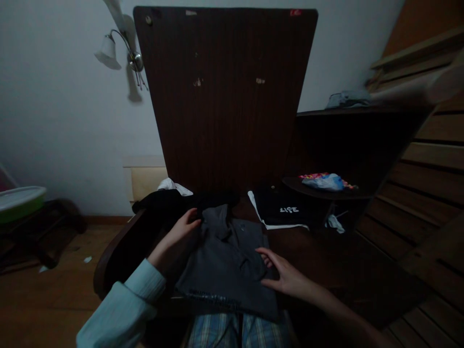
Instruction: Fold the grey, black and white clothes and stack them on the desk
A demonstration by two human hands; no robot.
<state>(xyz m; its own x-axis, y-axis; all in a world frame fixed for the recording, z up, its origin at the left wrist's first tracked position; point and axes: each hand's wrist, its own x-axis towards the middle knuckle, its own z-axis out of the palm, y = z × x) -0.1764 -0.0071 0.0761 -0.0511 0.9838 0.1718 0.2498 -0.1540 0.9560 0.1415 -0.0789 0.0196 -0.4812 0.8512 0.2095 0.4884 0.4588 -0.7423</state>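
Note:
A dark grey shirt [224, 261] lies partly folded in front of me, with creases in its middle and dark lettering along its near edge. My left hand [183, 227] is at the shirt's far left edge, its thumb and fingers apart. Over the right side rests my right hand [282, 275], with a gap between thumb and forefinger and the other fingers bent. It seems to touch the cloth without gripping it. Plaid trousers [219, 331] show on my legs just below the shirt.
A folded black garment [286, 210] with white print lies to the right on the dark surface. Dark cloth [159, 200] lies at the left. A tall brown panel [232, 96] rises behind. On a right-hand shelf sits a plastic bag [324, 182]. Wooden slats [431, 164] stand at the right.

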